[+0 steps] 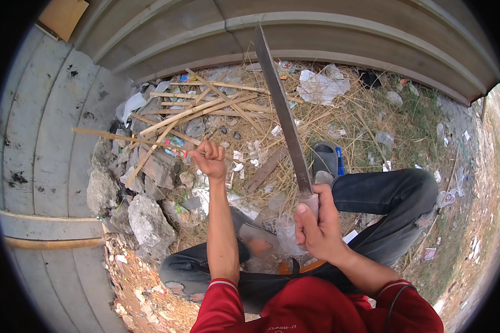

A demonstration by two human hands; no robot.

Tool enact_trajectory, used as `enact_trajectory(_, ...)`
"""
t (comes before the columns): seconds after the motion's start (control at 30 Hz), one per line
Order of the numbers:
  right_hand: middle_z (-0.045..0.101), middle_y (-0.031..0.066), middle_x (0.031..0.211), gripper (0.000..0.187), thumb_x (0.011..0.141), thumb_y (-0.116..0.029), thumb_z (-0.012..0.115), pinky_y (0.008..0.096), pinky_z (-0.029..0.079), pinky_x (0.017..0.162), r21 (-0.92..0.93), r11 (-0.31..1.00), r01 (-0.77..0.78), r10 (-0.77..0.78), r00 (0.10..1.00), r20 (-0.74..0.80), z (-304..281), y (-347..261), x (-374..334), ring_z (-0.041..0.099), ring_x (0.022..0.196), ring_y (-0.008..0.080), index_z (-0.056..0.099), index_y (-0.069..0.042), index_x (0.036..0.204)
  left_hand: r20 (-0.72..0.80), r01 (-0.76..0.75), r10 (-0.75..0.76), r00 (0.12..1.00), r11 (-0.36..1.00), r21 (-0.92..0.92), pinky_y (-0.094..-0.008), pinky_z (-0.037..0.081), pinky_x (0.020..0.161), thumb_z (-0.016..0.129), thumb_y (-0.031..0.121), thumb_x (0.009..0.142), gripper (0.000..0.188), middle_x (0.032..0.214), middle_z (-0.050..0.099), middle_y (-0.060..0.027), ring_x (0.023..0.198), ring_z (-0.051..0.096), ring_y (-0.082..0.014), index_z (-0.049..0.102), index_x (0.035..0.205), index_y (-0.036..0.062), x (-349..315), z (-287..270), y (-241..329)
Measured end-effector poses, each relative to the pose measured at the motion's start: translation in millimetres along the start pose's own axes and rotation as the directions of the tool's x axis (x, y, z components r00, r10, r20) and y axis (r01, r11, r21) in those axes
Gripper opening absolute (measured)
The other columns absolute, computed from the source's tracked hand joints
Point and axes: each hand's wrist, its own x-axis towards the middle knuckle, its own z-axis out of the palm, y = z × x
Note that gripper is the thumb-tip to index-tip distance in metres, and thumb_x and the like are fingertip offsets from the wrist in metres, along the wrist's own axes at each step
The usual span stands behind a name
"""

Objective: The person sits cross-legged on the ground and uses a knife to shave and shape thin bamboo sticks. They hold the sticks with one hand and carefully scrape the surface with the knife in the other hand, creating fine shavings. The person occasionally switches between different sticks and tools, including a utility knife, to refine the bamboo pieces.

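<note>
My right hand (320,226) is closed around the pale, wrapped-looking handle of a long machete (283,111). Its dark straight blade points up and away, leaning slightly left. To the left, my left hand (210,160) is closed on one end of a thin bamboo strip (122,137), which reaches out leftward over the stones. The blade and the strip are apart. Beyond my left hand lies a loose pile of split bamboo strips (194,111), some crossing one another. Crumpled clear plastic (289,236) shows just below the machete handle; whether it is attached cannot be told.
Grey stones (150,219) are heaped at the left beside a grey panelled surface (50,139). A corrugated metal sheet (339,36) closes off the far side. Dry shavings, paper scraps (322,86) and litter cover the ground. My bent legs (389,191) frame the near area.
</note>
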Motion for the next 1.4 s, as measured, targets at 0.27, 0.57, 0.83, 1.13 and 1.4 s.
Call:
enact_trajectory(0.27, 0.052, 0.0040, 0.061, 0.029, 0.101, -0.016, 0.059, 0.0307, 0.041, 0.041, -0.158, 0.823, -0.545, 0.554, 0.832, 0.020, -14, 120, -25, 0.054, 0.049, 0.0138, 0.043, -0.004, 0.122, -0.457, -0.191, 0.348, 0.819, 0.915, 0.354, -0.0238, 0.018, 0.045, 0.043, 0.056, 0.105, 0.061, 0.062, 0.022, 0.0039, 0.051, 0.017, -0.0074, 0.025, 0.066, 0.0128, -10, 30, -13)
enact_trajectory(0.57, 0.057, 0.0082, 0.065, 0.028, 0.100, -0.015, 0.059, 0.0341, 0.044, 0.042, -0.358, 0.907, 0.221, -0.216, 0.975, 0.054, 23, 68, -8, 0.058, 0.048, 0.0188, 0.045, -0.004, 0.122, -0.402, -0.210, 0.348, 0.847, 0.914, 0.347, -0.0246, 0.018, 0.045, 0.043, 0.055, 0.105, 0.062, 0.062, 0.024, 0.0034, 0.052, 0.018, -0.0071, 0.025, 0.065, 0.0115, -8, 42, -12)
enact_trajectory(0.83, 0.062, 0.0169, 0.079, 0.025, 0.100, -0.018, 0.055, 0.0394, 0.048, 0.040, -0.140, 0.747, -0.650, 0.621, 0.757, -0.204, -13, 194, -17, 0.063, 0.052, 0.0247, 0.045, -0.003, 0.117, -0.469, -0.138, 0.313, 0.826, 0.919, 0.370, -0.0259, 0.020, 0.043, 0.041, 0.051, 0.107, 0.060, 0.059, 0.026, 0.0026, 0.049, 0.022, -0.0081, 0.025, 0.065, 0.0115, -10, 40, -2)
enact_trajectory(1.13, 0.065, 0.0287, 0.083, 0.030, 0.099, -0.020, 0.058, 0.0523, 0.049, 0.062, -0.580, 0.812, -0.058, 0.120, 0.990, 0.069, 5, 183, -6, 0.065, 0.073, 0.0492, 0.046, -0.006, 0.123, -0.298, -0.161, 0.229, 0.927, 0.958, 0.236, -0.0255, 0.015, 0.046, 0.044, 0.058, 0.104, 0.062, 0.059, 0.020, 0.0055, 0.050, 0.015, -0.0076, 0.023, 0.065, 0.0155, -22, 28, 1)
enact_trajectory(1.4, 0.067, 0.0256, 0.088, 0.027, 0.098, -0.024, 0.058, 0.0465, 0.051, 0.052, -0.609, 0.696, -0.381, 0.471, 0.882, -0.014, -6, 107, 10, 0.068, 0.065, 0.0396, 0.051, -0.007, 0.118, 0.039, 0.021, -0.024, 0.999, 0.998, 0.055, -0.0269, 0.013, 0.048, 0.039, 0.065, 0.102, 0.064, 0.061, 0.019, 0.0054, 0.053, 0.011, -0.0075, 0.025, 0.065, 0.0143, -19, 10, 7)
